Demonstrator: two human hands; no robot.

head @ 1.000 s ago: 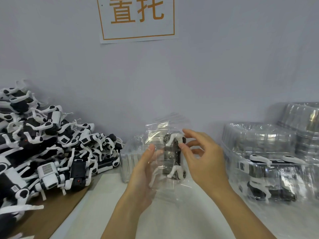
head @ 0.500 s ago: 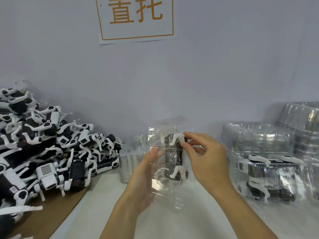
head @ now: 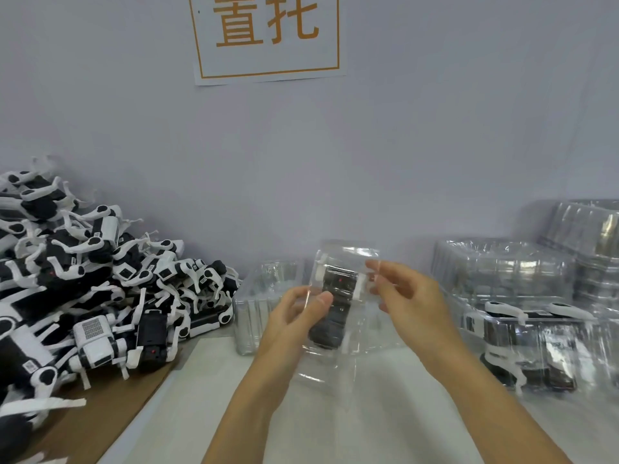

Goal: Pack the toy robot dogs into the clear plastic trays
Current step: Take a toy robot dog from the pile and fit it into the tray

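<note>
While both hands hold it above the table, the clear tray (head: 348, 296) carries one robot dog (head: 335, 306). Left hand (head: 294, 319) pinches its near-left edge; right hand (head: 408, 303) pinches the far-right rim. Thin plastic may flex, and that dog could pop out before it's seated!

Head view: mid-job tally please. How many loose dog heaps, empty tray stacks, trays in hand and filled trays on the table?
Loose dog heap: 1
Empty tray stacks: 3
Held tray with a dog: 1
Filled tray on the table: 1 plain to see
Total: 6
</note>
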